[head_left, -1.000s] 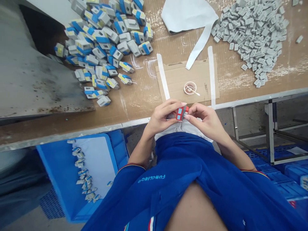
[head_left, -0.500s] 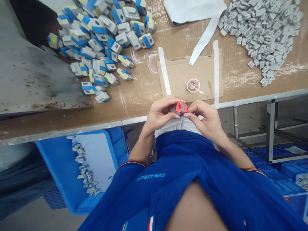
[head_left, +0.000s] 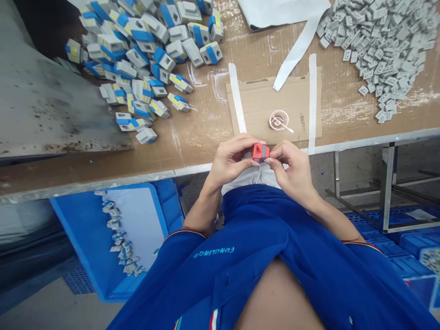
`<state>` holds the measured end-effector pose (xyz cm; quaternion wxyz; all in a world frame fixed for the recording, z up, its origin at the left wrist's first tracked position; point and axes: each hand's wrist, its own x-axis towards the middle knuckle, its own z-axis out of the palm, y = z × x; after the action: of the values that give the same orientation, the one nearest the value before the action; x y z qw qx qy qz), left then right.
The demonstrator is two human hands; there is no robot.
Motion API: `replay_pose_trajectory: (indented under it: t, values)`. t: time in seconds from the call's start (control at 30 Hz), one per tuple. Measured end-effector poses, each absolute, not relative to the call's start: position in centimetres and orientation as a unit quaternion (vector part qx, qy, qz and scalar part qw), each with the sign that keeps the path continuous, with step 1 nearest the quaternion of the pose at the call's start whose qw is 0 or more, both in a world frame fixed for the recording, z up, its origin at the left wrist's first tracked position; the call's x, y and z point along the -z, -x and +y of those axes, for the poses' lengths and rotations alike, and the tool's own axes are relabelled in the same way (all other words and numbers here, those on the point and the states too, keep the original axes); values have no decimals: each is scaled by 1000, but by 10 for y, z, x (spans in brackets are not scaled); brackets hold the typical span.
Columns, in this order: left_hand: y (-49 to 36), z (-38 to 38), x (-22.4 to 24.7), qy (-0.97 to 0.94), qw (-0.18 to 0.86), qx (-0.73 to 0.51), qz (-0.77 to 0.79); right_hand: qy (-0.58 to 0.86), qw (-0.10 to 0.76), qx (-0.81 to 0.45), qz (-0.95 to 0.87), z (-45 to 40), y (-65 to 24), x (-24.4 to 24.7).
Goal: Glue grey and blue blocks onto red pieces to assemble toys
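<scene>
A small red block (head_left: pixel 257 151) with a grey band around it and an opening in one face is held up in front of my waist, near the table's front edge. My left hand (head_left: pixel 231 160) grips it from the left between thumb and fingers. On the other side, my right hand (head_left: pixel 290 167) is closed, its thumb and fingertips pinched at the block's right end. Whether something tiny lies between those fingertips is hidden. Just beyond the hands, a small clear cup (head_left: pixel 274 125) of dark liquid stands on a cardboard piece (head_left: pixel 254 103), with a cotton swab (head_left: pixel 288 128) resting in it.
Grey blocks with blue and yellow tape (head_left: pixel 137 59) are heaped at the left, beside a stained metal sheet (head_left: pixel 51 110). Small grey parts (head_left: pixel 385 50) are piled at the right. Below the table, a blue bin (head_left: pixel 79 243) holds more blocks. A metal frame (head_left: pixel 387 192) stands at right.
The red block has turned slightly and shifted a little to the right in my left hand. My right fingers have drawn together at its right end.
</scene>
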<state>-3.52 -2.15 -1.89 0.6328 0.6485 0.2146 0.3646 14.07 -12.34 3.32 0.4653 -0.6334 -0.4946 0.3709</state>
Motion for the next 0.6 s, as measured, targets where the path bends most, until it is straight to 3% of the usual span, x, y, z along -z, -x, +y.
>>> replay_pose_trajectory:
  t: [0.37, 0.6]
  values:
    - [32, -26, 19, -629, 630, -392, 231, 631, 424, -317, -568, -124, -151, -38]
    - [38, -22, 16, -625, 662, -356, 209, 616, 372, -394, -571, -122, -152, -44]
